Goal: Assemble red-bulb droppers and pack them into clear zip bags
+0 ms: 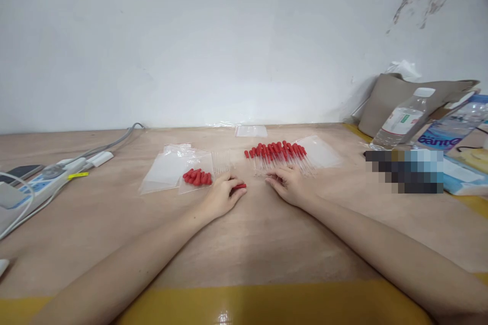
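Note:
My left hand (224, 194) is closed around a red rubber dropper bulb (239, 186), which shows between thumb and fingers. Left of it, several loose red bulbs (197, 177) lie on a clear plastic bag. Behind that hand is a row of thin clear glass tubes (221, 161). My right hand (288, 184) rests on the table with its fingers curled together; whatever they may hold is too small or clear to make out. Just beyond it lies a row of assembled droppers (280, 152), glass tubes with red bulbs pointing toward the wall.
Clear plastic bags lie at the left (162, 168), at the right (318, 151) and by the wall (251, 131). A power strip (41, 183) with cables and a dark phone (23, 173) are far left. Water bottles (402, 119) and a grey-brown bag (375, 106) stand right.

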Demonstrator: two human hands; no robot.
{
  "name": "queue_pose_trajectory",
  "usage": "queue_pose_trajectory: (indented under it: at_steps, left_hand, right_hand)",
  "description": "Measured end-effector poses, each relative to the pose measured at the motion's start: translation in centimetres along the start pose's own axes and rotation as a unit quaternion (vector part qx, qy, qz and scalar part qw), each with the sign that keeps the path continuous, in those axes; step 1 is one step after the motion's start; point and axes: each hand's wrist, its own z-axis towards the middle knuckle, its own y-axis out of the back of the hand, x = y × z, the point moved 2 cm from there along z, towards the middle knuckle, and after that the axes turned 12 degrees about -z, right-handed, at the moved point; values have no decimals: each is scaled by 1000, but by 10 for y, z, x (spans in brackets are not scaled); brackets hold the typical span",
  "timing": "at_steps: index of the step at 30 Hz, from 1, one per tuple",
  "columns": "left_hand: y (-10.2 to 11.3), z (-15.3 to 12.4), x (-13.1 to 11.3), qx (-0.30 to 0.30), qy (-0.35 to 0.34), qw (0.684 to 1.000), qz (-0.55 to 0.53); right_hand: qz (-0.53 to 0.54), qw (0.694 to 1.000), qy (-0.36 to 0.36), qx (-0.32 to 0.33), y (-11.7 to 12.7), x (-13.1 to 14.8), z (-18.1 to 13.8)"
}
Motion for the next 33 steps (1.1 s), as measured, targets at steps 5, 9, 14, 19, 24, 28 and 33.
queue_pose_trajectory:
  at_steps: [5, 9, 14, 19, 24, 28, 33]
  left_hand:
    - [1, 5, 2, -32, -8, 999, -31]
    - [3, 4, -2, -50, 16, 996, -68]
    - [3, 3, -5, -38, 30, 993, -108]
    - [1, 3, -3, -41, 45, 984, -168]
    - [-3, 3, 3, -52, 49, 972, -222]
    - [-4, 2, 3, -56, 46, 972, -224]
    - [-1, 2, 0, -37, 33, 984, -170]
  right_hand:
    - [9, 999, 40, 15, 1, 9, -2]
    - [24, 997, 65, 18, 2, 12, -4]
    - [34, 997, 75, 10, 3, 14, -4]
    - [58, 994, 94, -7, 3, 15, -4]
    - [65, 993, 95, -23, 2, 14, -4]
    - [65, 991, 112, -12, 3, 15, -4]
    - [81, 989, 122, 16, 2, 13, -4]
